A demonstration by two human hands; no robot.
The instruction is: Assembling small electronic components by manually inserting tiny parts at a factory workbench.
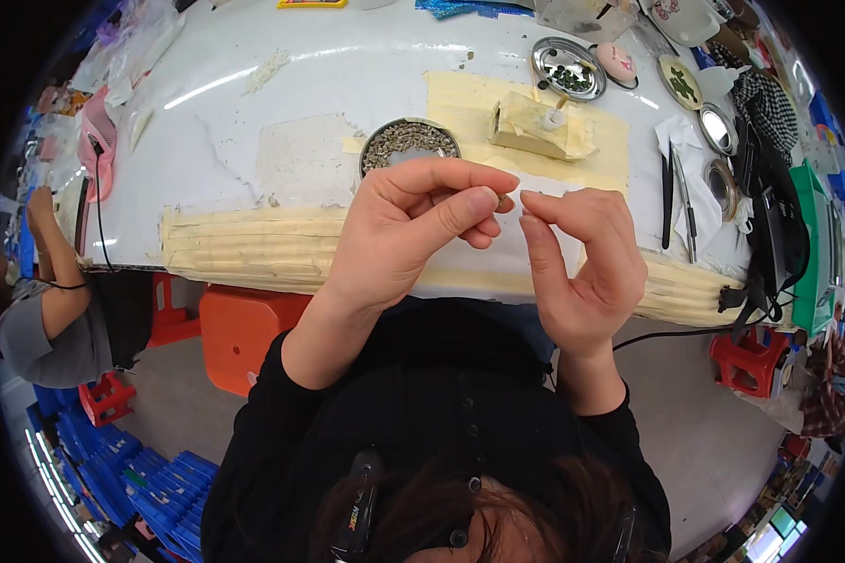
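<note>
Above the table's front edge, my left hand [399, 220] pinches a tiny brownish piece [505, 203] between thumb and index finger. Its other fingers curl beneath. Facing it, my right hand [591, 258] brings thumb and index fingertips close together beside the piece; whatever lies between them is too small to make out. Just beyond my left hand sits a round dish [364, 161] full of small greyish-brown pieces. Farther right stands a tape-covered block [535, 131] with a short peg on top.
Oval metal tray [587, 89] with dark green bits lies at the far right, near a pink oval case [616, 62]. Tweezers [667, 197] and a pen-like tool [686, 202] rest on white tissue. Another person [52, 310] sits at left, near an orange stool [244, 333].
</note>
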